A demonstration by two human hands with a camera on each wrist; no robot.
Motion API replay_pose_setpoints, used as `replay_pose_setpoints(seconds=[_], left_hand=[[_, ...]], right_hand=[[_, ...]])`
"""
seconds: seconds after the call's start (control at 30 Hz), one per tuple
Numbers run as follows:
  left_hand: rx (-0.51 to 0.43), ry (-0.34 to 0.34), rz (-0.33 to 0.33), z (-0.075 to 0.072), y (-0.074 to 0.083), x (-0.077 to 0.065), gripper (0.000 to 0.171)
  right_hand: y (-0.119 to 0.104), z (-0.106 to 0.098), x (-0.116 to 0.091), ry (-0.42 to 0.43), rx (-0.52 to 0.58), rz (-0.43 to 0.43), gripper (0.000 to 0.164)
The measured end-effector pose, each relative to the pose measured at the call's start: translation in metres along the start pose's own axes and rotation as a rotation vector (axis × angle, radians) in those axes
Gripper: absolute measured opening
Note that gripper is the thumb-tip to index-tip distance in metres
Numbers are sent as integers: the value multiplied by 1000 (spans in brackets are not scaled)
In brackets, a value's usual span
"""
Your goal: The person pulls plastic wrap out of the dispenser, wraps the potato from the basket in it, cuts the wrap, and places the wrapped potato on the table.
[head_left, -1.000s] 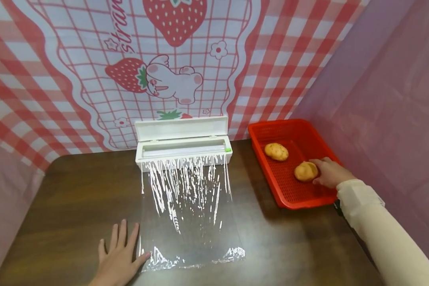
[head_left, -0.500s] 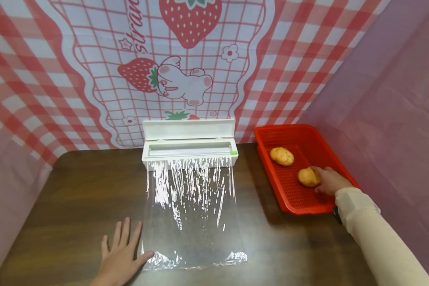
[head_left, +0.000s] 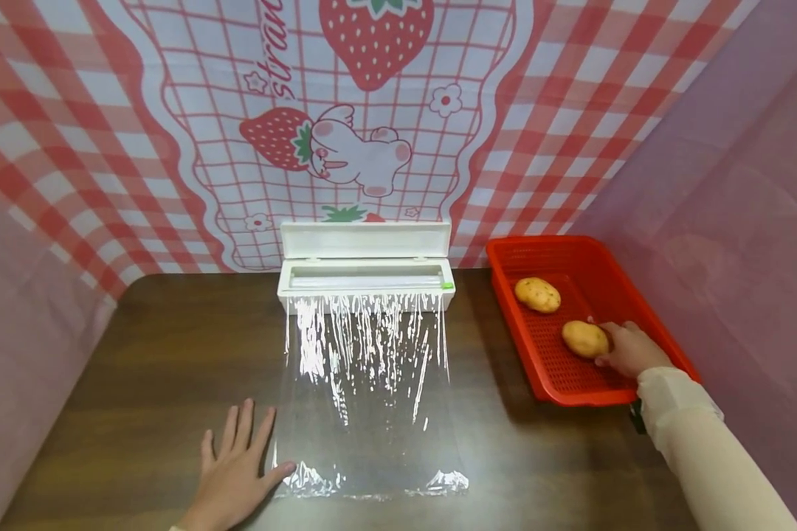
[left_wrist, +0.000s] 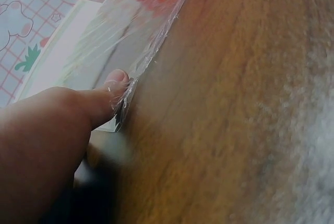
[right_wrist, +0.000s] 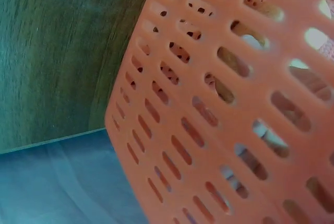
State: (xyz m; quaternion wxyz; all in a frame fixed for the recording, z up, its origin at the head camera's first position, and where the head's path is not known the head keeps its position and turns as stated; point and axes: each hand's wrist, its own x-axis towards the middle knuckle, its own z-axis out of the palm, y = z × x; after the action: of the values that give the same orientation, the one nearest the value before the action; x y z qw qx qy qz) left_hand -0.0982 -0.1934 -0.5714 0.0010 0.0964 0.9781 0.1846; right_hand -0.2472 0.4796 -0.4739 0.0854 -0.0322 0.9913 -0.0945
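Observation:
My left hand [head_left: 231, 472] lies with fingers spread on the table, its thumb on the near left corner of a sheet of plastic wrap [head_left: 372, 442]. In the left wrist view the thumb [left_wrist: 107, 98] touches the wrap's crinkled edge. The sheet runs out from a white wrap dispenser [head_left: 365, 302] with its lid up. At the right, my right hand [head_left: 631, 349] reaches into a red basket [head_left: 538, 380] and grips a potato [head_left: 584, 339] at its right end. A second potato [head_left: 537, 295] lies farther back. In the right wrist view the basket's slotted wall [right_wrist: 182, 114] mostly hides the hand and potatoes.
The brown wooden table [head_left: 166, 354] backs onto a checked strawberry cloth [head_left: 505, 147]. A pinkish cloth [head_left: 724, 243] rises beside the basket on the right, and another [head_left: 33, 332] hangs at the left.
The head view has swung left, so everything appears shifted right. The potato at my right hand has turned a little within the basket. My left hand keeps its place on the wrap's corner.

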Motion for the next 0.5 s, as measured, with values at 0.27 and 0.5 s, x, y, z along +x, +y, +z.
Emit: replay_pose_setpoints(seconds=[0.27,0.5], left_hand=[[-9,12,11,1,2,0,96],[0,1,-3,0,1,1,96]], right_hand=[[2,-1,-7,117,35,16,76],[-4,-9,-14,197,89,12,74]])
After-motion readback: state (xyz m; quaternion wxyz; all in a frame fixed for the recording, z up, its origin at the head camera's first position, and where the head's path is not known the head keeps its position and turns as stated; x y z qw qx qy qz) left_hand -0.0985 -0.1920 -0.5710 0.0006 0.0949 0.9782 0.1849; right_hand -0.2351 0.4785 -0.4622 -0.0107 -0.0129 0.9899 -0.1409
